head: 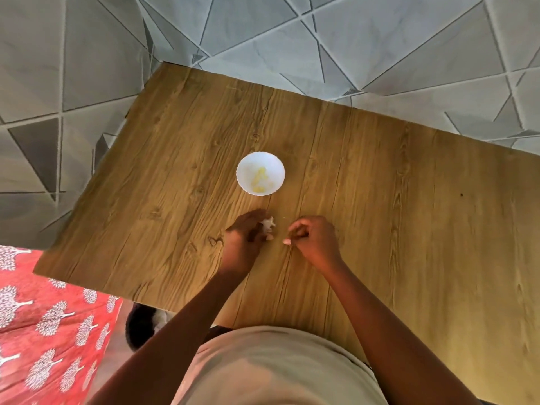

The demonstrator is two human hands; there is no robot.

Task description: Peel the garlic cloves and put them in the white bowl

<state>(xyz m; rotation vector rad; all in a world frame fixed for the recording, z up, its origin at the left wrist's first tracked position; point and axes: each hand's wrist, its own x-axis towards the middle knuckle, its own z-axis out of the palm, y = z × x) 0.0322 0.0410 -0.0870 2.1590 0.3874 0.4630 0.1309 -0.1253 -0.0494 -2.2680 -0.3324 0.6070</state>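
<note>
Grey tiles cut into triangles lie under a wood-grain desk (380, 185), and going left to right we see our left hand (244, 233) with fingers curled round a papery white garlic piece (268, 223), then our right hand (311, 236) just beside it with fingertips pinched together, though on what we cannot tell. We judge peeling is the step in hand: the white bowl (260, 173), just beyond the hands, already holds some yellowish cloves, so next we must strip the skin and carry the bare clove forward. We find no writing or brand anywhere.
</note>
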